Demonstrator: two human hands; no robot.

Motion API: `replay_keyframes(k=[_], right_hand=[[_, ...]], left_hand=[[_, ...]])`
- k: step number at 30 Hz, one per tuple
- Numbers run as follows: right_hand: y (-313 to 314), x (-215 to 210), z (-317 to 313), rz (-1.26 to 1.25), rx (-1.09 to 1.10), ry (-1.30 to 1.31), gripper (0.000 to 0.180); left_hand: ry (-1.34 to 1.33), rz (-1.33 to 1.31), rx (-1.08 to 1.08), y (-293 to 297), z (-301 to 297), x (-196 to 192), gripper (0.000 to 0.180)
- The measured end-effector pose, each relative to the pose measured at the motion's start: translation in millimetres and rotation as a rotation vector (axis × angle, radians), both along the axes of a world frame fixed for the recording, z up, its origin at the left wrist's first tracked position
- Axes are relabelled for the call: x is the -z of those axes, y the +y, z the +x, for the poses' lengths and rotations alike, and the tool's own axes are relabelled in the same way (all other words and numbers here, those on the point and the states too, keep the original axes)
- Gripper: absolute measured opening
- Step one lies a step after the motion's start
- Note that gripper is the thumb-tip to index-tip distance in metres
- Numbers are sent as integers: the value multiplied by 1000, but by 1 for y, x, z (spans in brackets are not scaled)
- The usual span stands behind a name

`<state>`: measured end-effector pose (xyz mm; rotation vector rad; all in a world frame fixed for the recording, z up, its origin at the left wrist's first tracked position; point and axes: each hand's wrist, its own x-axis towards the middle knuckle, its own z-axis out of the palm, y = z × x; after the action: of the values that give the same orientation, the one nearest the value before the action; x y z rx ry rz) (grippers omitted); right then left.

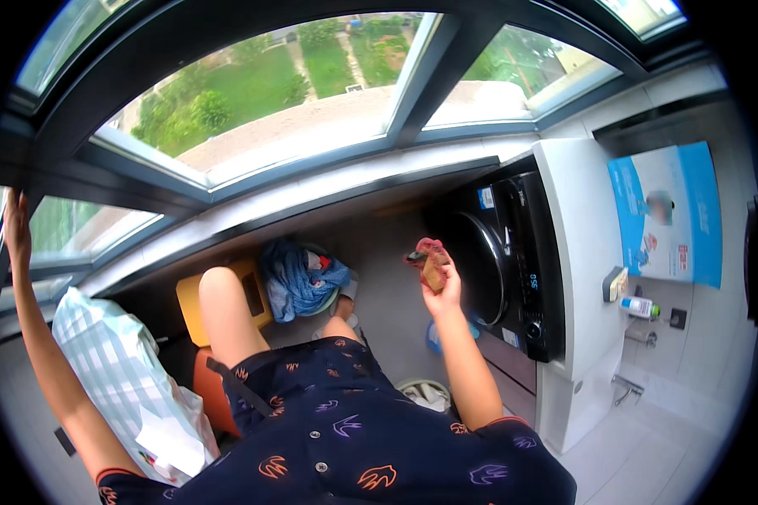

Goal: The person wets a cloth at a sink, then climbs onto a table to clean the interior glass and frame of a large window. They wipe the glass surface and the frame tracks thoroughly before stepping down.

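Observation:
Raised in front of me, my right hand (443, 293) is closed round a crumpled reddish-brown cloth (432, 263), which sticks out above the fingers. A black front-loading washing machine (514, 261) with a lit display stands just to the right of that hand. Far to the left, my left arm reaches up. My left hand (17, 231) rests with stretched fingers against the dark window frame (27, 143) and holds nothing that I can see. Wide window panes (269, 93) spread across the view ahead, with greenery outside.
Blue clothes (299, 282) fill a basin by my legs, beside a yellow box (189, 307). A checkered cloth cover (109, 353) lies at left. The white counter (577, 295) on the right has a sponge (615, 284), bottle (638, 306) and tap (627, 387) near it.

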<state>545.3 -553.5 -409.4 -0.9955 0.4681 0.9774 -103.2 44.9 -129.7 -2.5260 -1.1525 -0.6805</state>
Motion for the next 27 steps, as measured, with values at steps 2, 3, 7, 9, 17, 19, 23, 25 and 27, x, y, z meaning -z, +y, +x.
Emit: replay_keyframes(k=[2,3,7,9,17,19,23,25,27], right_hand=[[-1,-2,14,69,-8,-5,45],[1,-8,18,84,-29,-7,46],[3,-3,20,103,-28,-13,44],[4,5,14,127,-41,6,44],[19,27,37,78,-55,46,48],[28,27,47,29,-72,2,48],[43,30,61,118,-182,-18,50],[58,19,51,89,-232,-10,51],[66,22,42,83,-274,8,50]], left_hand=[[-6,5,-32,7,-18,2,47],[-73,16,-40,13,-42,11,47],[108,132,-266,12,-31,9,47],[96,141,-215,1,-12,8,45],[78,86,-399,-34,17,4,51],[37,57,-447,-44,34,-3,52],[47,173,-401,-53,47,-5,50],[44,165,-378,-62,54,-4,44],[38,196,-396,-66,63,-1,40]])
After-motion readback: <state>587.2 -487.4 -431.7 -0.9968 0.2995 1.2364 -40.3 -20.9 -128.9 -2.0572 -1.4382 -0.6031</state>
